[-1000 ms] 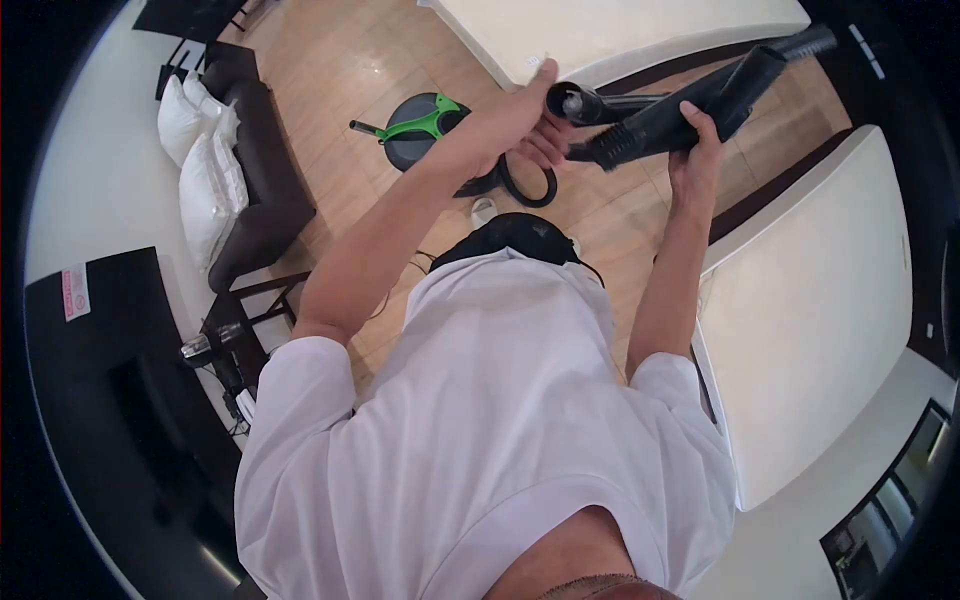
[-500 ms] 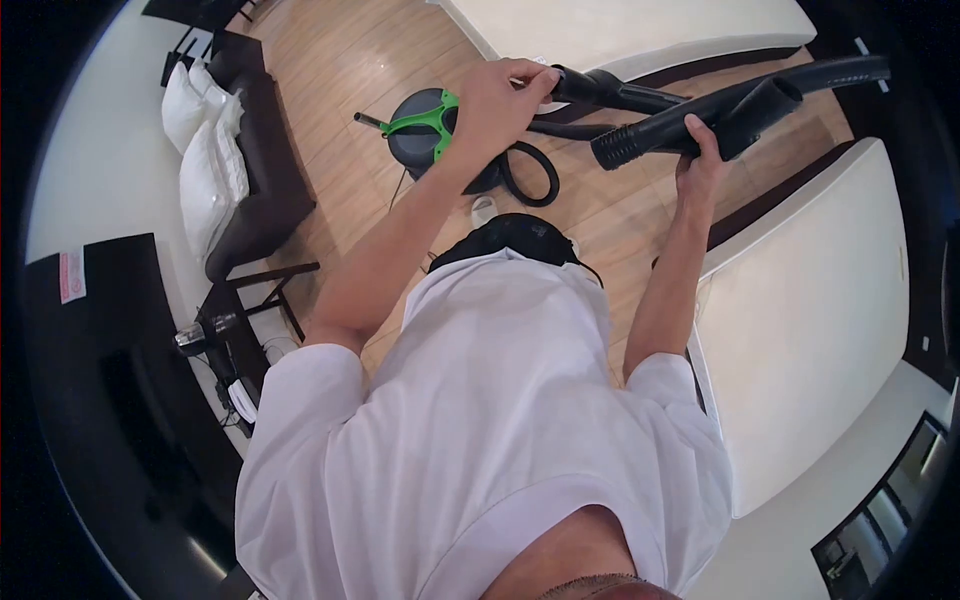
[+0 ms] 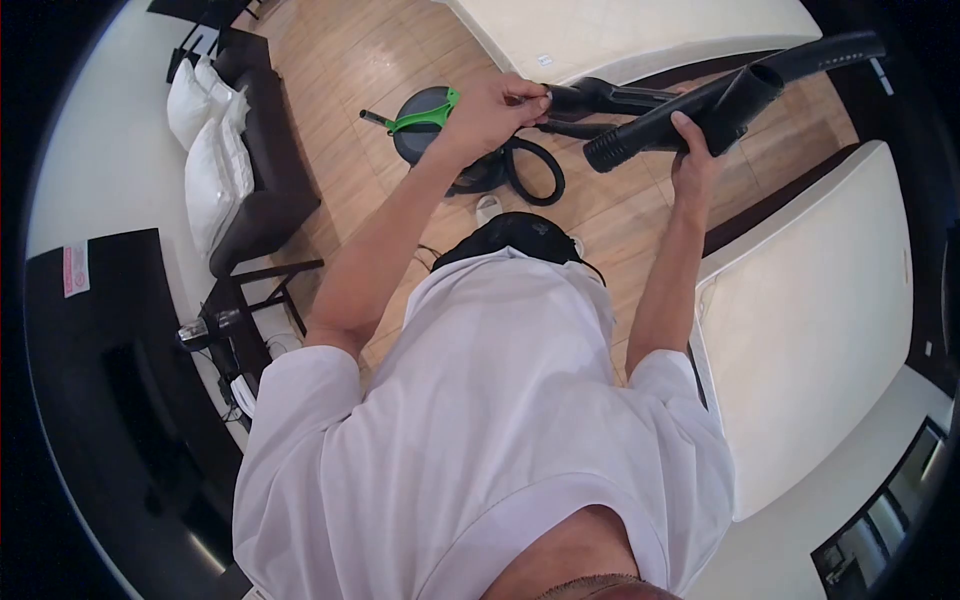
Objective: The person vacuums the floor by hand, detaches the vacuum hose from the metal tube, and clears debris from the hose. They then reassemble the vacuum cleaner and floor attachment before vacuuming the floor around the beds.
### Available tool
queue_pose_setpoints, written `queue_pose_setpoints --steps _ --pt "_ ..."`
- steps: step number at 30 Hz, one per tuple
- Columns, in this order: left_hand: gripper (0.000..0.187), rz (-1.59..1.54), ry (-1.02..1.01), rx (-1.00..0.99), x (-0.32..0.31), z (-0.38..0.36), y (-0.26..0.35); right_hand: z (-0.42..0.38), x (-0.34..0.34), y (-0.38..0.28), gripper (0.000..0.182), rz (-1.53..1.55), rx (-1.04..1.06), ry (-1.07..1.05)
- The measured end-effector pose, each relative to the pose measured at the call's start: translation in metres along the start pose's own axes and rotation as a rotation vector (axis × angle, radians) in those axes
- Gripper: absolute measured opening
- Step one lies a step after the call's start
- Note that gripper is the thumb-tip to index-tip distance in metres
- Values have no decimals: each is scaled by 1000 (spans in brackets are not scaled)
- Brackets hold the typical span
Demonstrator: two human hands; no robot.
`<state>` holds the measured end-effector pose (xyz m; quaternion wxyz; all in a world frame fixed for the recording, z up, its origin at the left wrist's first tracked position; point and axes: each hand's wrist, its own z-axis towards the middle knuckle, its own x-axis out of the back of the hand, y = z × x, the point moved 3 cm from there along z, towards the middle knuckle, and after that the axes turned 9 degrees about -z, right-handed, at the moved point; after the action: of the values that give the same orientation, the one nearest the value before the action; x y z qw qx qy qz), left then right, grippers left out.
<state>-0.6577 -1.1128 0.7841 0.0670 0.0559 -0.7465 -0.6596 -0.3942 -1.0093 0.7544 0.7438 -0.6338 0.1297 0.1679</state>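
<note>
My right hand (image 3: 694, 150) is wrapped round several black vacuum cleaner pieces that cross one another. Among them are a long pipe (image 3: 825, 57) with a ribbed end and a wide-mouthed tube (image 3: 752, 96); the fingers behind them are hidden. My left hand (image 3: 497, 115) is closed in a pinch at the left end of another black vacuum tube (image 3: 578, 98), and the fingertips partly cover that end. Below the hands, on the floor, stands a dark round vacuum cleaner (image 3: 412, 148) with a green handle (image 3: 435, 118). Its black hose (image 3: 552, 190) curls beside it.
Two cream mattresses lie at the right (image 3: 810, 310) and the far side (image 3: 620, 35). A dark sofa (image 3: 268, 190) with white pillows (image 3: 208, 170) is at the left. Nearer stand a small dark table (image 3: 228, 300) and a black panel (image 3: 115, 360). Wooden flooring (image 3: 345, 60) runs between.
My left hand has come slightly lower in the view, and the tube end at its fingers has dropped with it. The wide-mouthed tube in my right hand has shifted a little left and up.
</note>
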Motion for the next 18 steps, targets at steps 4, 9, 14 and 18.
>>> queue_pose_setpoints --steps 4,9,14,18 --pt "19 401 71 -6 0 -1 9 3 3 1 44 -198 57 -80" --pt "18 640 239 -315 -8 -11 1 -6 -15 -9 44 -310 134 -100" --pt "15 508 320 -316 -16 -17 9 -5 -6 1 44 -344 77 5" --pt "10 168 300 -187 -11 -23 12 -5 1 1 50 -206 48 52"
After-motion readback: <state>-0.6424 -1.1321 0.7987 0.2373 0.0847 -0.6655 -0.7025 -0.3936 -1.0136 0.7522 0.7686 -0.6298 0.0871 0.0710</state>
